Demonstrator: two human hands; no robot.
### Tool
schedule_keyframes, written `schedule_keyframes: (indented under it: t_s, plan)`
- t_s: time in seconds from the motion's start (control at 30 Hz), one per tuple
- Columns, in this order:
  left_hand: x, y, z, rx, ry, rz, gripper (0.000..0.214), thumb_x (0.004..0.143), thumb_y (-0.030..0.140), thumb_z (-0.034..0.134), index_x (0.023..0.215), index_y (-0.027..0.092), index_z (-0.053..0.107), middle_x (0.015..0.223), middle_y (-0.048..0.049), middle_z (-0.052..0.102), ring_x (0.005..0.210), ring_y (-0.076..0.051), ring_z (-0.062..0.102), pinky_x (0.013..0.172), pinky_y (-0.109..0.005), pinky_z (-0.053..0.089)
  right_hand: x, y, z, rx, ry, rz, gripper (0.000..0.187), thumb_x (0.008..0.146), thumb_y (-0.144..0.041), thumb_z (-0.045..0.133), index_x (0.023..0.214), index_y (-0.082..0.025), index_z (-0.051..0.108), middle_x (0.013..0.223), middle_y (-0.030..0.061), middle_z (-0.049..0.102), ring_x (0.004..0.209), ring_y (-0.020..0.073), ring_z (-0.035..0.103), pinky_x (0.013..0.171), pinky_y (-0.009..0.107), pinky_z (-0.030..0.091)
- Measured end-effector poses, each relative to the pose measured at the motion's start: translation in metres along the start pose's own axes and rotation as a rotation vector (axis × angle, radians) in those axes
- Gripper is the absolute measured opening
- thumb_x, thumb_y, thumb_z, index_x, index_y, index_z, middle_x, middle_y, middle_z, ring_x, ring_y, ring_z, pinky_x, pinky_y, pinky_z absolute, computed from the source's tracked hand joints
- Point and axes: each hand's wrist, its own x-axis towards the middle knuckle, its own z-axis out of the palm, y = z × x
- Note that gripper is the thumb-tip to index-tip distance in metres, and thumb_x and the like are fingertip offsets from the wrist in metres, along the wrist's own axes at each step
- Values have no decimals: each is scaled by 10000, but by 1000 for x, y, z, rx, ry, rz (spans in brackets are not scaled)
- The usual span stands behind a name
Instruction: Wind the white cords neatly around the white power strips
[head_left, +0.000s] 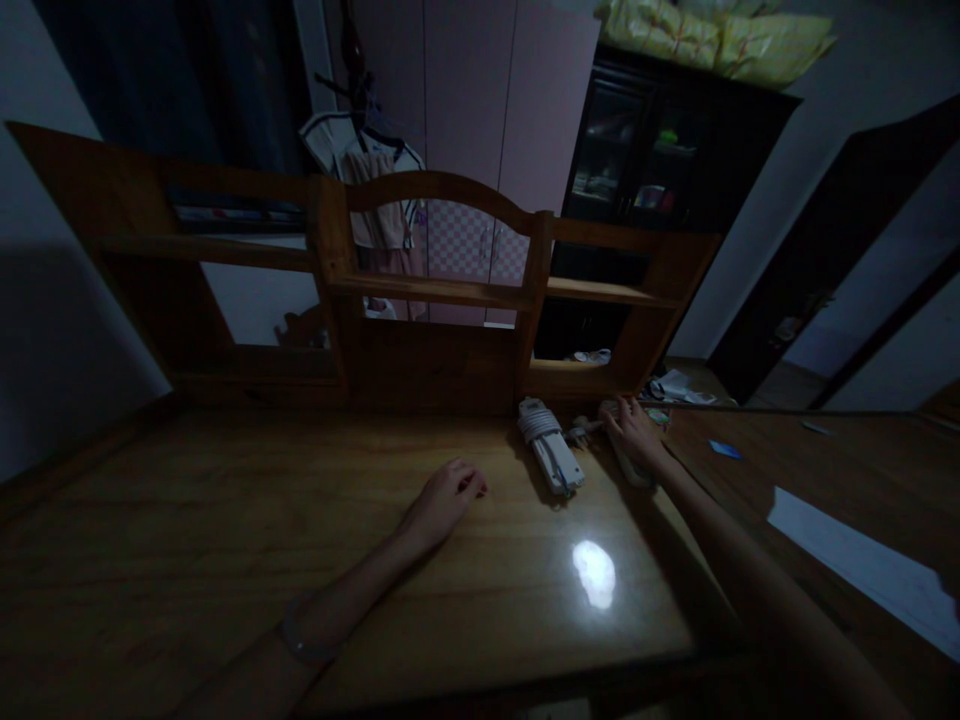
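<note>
A white power strip (559, 458) with its cord wound round its far end lies on the wooden desk (247, 530). My left hand (452, 492) rests on the desk to the left of the strip, its fingers curled together with nothing in them. Over to the right, my right hand (631, 432) lies over a long pale object (637, 474), its fingers bent round the far part. That object is dark and mostly covered, so its kind is unclear. Between it and the power strip sits a pale plug with some cord (580, 431).
A wooden shelf unit (431, 292) stands along the desk's back edge. On a darker surface at right are a white sheet of paper (862, 560) and a small blue card (724, 449). Light glares off the desk near its front. Behind stand a pink wardrobe (469, 110) and a dark cabinet (637, 130).
</note>
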Motion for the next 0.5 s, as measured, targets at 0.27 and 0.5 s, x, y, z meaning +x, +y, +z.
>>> schedule_keyframes:
  t_s: [0.27, 0.5]
  plan:
    - [0, -3, 2, 4, 7, 14, 351, 910, 349, 393, 743, 193, 660, 847, -48, 611, 818, -181, 572, 761, -276, 417, -2, -9, 11, -29, 22, 52, 549, 949, -452, 293, 1418, -170, 327, 1480, 197, 256, 1345, 381, 255, 1012, 542, 300]
    - [-1, -3, 2, 5, 3, 40, 324, 905, 328, 407, 750, 197, 660, 848, -43, 606, 829, -177, 563, 771, -278, 411, -7, -20, 15, -38, 57, 85, 532, 958, -403, 260, 1426, -156, 316, 1503, 224, 172, 1348, 416, 208, 965, 606, 325]
